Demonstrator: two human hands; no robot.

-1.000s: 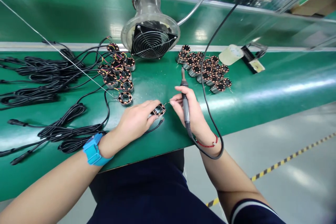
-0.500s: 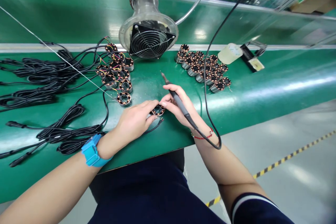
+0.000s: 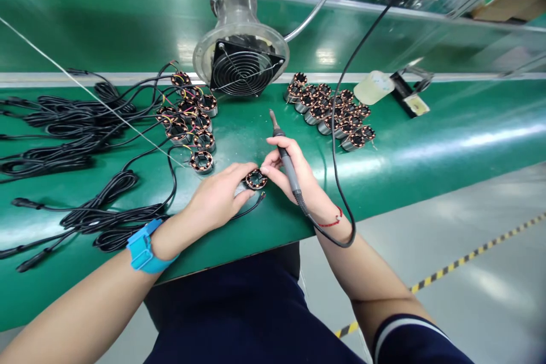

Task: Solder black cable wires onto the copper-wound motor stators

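On the green bench a small motor stator [image 3: 256, 180] with copper windings sits between my hands. My left hand [image 3: 217, 193] grips it from the left, fingers behind and thumb in front. A soldering iron [image 3: 289, 168] rests in my right hand [image 3: 298, 173], held along the index finger with its tip pointing up and away from the stator. The thumb and a fingertip of that hand touch the stator's right rim. Just in front of the stator lies a black cable end [image 3: 261, 197] with bare wire tips; the left hand hides part of that cable.
Stators with cables [image 3: 201, 162] stand to the left, beside coiled black cables [image 3: 115, 210]. More stators [image 3: 336, 108] are grouped at the right. A fume extractor fan [image 3: 244, 71] hangs at the back. The iron's cord [image 3: 335, 142] loops past my right wrist.
The soldering iron has swung more upright, its tip shifting slightly right. My left hand has slid slightly left, showing more of the stator.
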